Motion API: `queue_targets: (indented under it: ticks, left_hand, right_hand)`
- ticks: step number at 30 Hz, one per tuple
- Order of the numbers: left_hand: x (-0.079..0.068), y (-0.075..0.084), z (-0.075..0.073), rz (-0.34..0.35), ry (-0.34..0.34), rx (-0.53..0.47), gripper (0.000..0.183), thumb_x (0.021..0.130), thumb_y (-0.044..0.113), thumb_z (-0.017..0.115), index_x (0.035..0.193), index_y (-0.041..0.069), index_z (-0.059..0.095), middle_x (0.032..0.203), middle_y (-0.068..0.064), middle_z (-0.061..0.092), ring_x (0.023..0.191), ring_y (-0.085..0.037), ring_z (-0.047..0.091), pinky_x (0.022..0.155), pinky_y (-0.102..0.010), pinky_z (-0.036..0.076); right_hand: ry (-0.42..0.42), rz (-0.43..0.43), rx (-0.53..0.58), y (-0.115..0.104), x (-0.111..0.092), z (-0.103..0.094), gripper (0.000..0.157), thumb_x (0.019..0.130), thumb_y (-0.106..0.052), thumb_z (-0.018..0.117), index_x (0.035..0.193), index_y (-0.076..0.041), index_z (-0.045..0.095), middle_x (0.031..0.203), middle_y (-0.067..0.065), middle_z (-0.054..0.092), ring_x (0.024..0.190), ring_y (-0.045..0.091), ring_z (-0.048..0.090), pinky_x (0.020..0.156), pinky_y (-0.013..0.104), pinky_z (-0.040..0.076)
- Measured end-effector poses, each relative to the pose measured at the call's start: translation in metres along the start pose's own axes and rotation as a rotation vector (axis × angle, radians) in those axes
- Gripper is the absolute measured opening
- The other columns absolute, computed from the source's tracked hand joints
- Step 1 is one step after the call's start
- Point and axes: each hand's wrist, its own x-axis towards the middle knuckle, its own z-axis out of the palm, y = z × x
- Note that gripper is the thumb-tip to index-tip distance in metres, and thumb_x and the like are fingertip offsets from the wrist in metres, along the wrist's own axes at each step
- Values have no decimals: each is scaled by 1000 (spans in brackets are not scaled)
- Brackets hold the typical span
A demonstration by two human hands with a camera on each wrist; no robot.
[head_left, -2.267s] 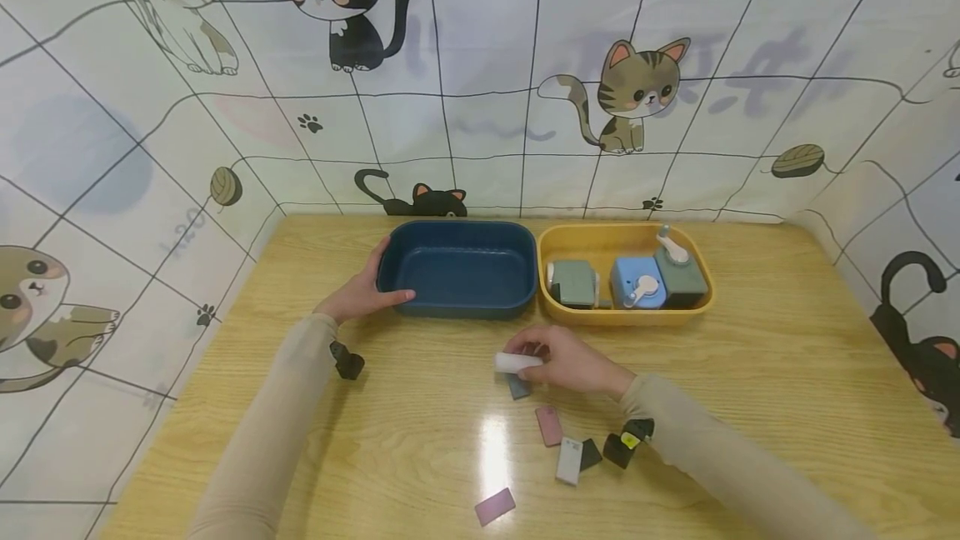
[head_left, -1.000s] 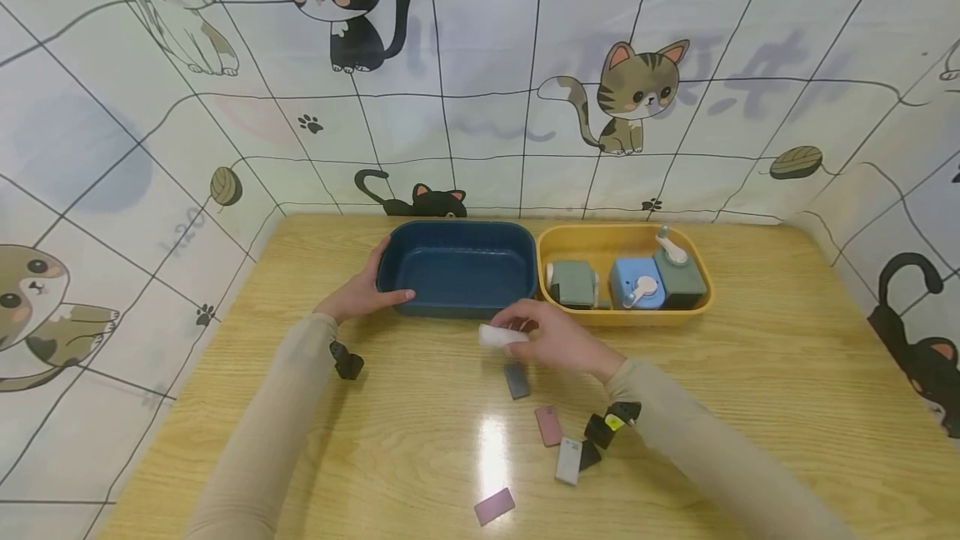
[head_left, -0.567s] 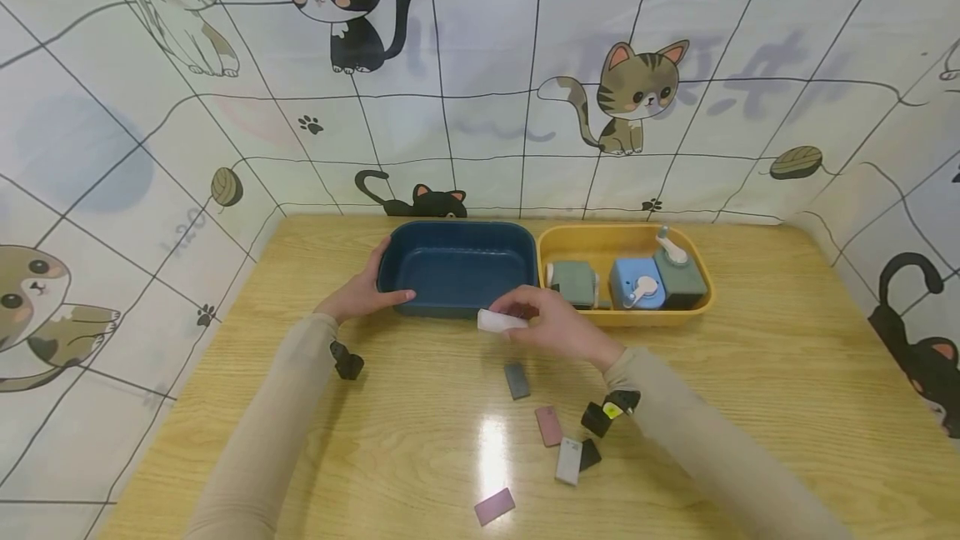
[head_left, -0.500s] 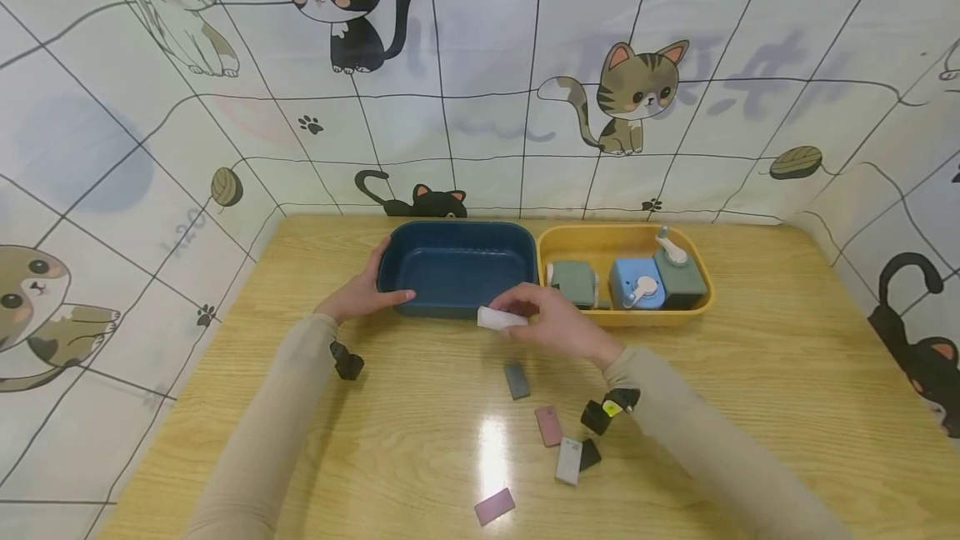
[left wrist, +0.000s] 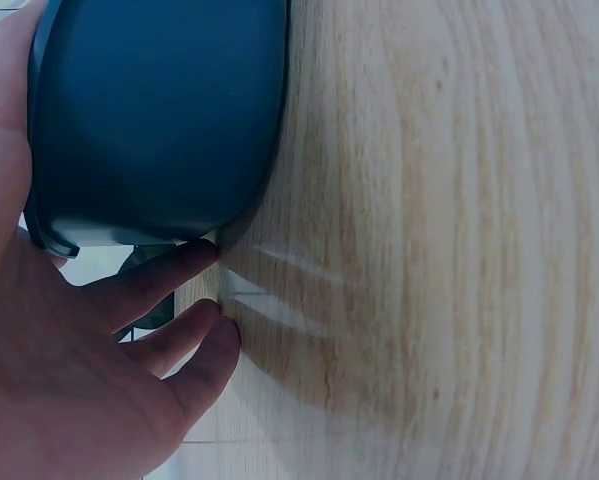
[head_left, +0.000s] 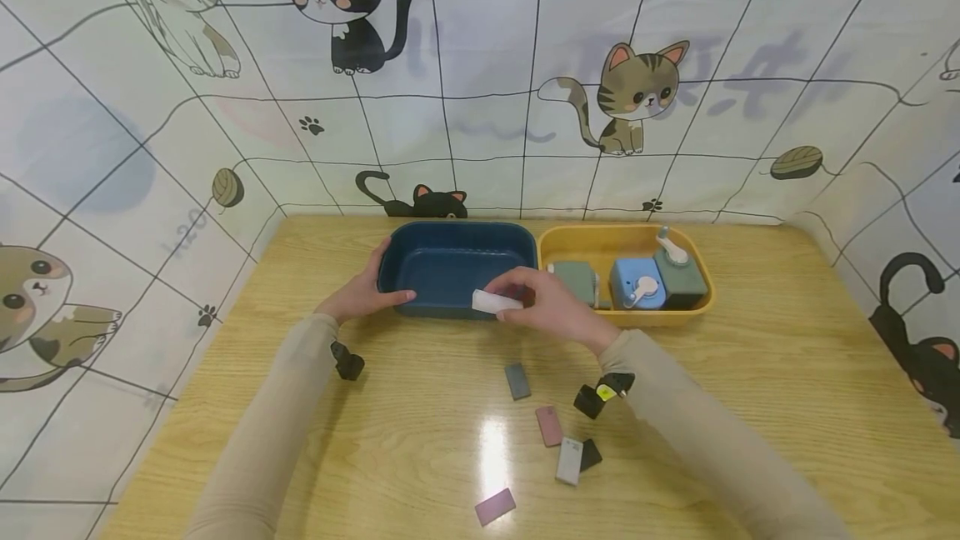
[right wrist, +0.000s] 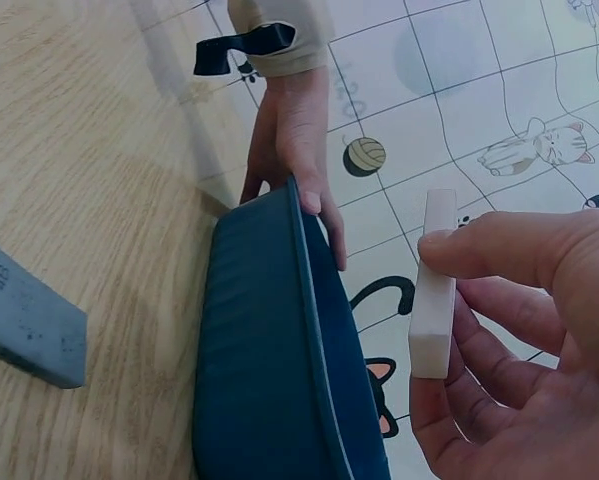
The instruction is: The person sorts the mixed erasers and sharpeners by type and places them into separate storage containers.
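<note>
One of your hands, the left hand [head_left: 362, 297], spreads wide against the left end of the blue tray [head_left: 442, 308]. Next, a white block [head_left: 492, 302] is pinched in your right hand [head_left: 551, 302] by the tray's front rim. Five small tiles [head_left: 549, 426] lie nearer you; rightmost, the yellow tray [head_left: 626, 318] holds green [head_left: 682, 286] and blue boxes [head_left: 628, 273].

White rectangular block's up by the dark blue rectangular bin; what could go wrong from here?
Snagging: in the head view the white rectangular block overlaps the front edge of the dark blue rectangular bin, so lowering it early might catch there.
Slip: the right hand pinches the block with one end sticking out, so a bump could twist it loose.
Shove: the yellow rounded bin sits close alongside, so pushing with the left hand might knock the two together.
</note>
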Motion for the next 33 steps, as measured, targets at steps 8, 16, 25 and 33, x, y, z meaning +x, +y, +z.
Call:
queue_targets:
  ticks: [8, 16, 25, 33]
  left_hand:
    - [3, -5, 1, -11, -1, -2, 112, 85, 44, 72, 154, 24, -13, 161, -11, -6, 143, -40, 10, 110, -58, 18]
    - [1, -3, -1, -16, 3, -11, 112, 85, 43, 73, 155, 23, -12, 160, -14, -3, 143, -41, 10, 110, -59, 17]
    - [0, -2, -1, -16, 2, 15, 112, 85, 46, 72, 155, 23, -12, 160, -13, -4, 142, -41, 13, 109, -59, 19]
    - [-2, 2, 0, -13, 5, 16, 111, 85, 44, 72, 155, 21, -11, 160, -14, -3, 142, -42, 15, 109, -58, 20]
  right_hand:
    - [9, -10, -4, -11, 9, -4, 32, 86, -8, 74, 116, -9, 67, 112, 5, 62, 96, 21, 56, 86, 42, 47]
    - [20, -51, 6, -21, 23, -9, 31, 85, -6, 74, 115, -6, 68, 111, 5, 63, 95, 21, 55, 84, 42, 46]
    - [51, -21, 35, -18, 37, -15, 32, 85, -2, 72, 116, -2, 67, 112, 11, 61, 94, 26, 55, 82, 40, 47]
    - [67, 27, 25, -17, 52, -22, 32, 85, -2, 71, 117, -4, 67, 111, 12, 63, 93, 28, 56, 82, 41, 47]
